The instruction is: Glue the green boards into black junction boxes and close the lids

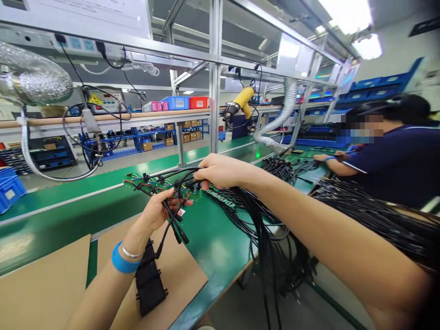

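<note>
My left hand [160, 211] is closed around a cluster of black cables with connectors [175, 220], held just above the green bench. A blue wristband and a thin bracelet sit on that wrist. My right hand [220, 170] grips a black cable loop [178, 173] at the top of the same bundle, over a green circuit board [151, 182] with coloured wires. A black finned part [148, 279] hangs below my left wrist over a brown cardboard sheet [182, 275].
A thick heap of black cables [271, 229] spills over the bench edge at the right. A co-worker in dark blue [395, 160] sits further right. A yellow tool [240, 103] hangs overhead. A silver duct [34, 80] is at the upper left, blue bins [10, 190] at the left.
</note>
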A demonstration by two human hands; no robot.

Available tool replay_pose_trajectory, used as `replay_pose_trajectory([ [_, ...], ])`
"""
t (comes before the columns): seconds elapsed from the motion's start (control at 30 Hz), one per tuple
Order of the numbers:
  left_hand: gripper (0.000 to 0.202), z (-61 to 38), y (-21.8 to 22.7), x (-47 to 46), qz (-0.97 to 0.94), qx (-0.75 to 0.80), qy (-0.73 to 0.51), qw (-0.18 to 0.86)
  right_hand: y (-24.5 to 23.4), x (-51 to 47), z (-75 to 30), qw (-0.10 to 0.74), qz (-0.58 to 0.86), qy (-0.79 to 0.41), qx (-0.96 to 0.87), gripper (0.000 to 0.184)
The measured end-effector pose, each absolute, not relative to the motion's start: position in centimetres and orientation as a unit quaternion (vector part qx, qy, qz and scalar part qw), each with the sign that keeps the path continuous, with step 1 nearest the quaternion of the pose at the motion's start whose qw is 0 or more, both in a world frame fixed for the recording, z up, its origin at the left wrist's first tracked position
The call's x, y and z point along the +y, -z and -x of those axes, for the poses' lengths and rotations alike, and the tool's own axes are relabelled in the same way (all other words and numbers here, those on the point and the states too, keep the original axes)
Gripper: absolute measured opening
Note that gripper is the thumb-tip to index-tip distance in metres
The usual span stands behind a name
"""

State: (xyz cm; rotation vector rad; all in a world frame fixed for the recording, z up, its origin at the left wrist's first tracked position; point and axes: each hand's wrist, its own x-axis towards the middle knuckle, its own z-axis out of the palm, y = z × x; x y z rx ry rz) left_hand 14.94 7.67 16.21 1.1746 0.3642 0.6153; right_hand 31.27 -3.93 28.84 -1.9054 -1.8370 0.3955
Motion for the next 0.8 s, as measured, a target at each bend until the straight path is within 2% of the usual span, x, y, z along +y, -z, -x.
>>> replay_pose_trajectory([
  [0.2,0.03,-18.2,-15.2,7.1,-0.576,0.168,-0.21,0.772,-27.7,-6.2,-34.3,0.249,0.712,-0.213,-0.621,0.021],
  [0.4,0.039,-20.4,-14.5,7.1,-0.608,0.193,-0.164,0.753,-25.2,-7.3,-37.8,0.351,0.67,-0.374,-0.537,0.016],
  [0.5,0.044,-21.2,-13.8,8.0,-0.626,0.219,-0.173,0.728,-23.4,-8.2,-39.5,0.392,0.659,-0.407,-0.496,0.02],
  [0.6,0.05,-21.5,-14.4,8.5,-0.645,0.242,-0.244,0.682,-21.3,-9.3,-41.6,0.476,0.645,-0.405,-0.44,0.024],
  [0.73,0.061,-20.0,-18.6,5.2,-0.692,0.225,-0.389,0.565,-19.6,-10.9,-46.2,0.604,0.63,-0.328,-0.363,0.031],
  [0.8,0.057,-18.3,-20.9,1.9,-0.757,0.161,-0.382,0.505,-20.0,-11.8,-49.1,0.652,0.619,-0.278,-0.337,0.03],
])
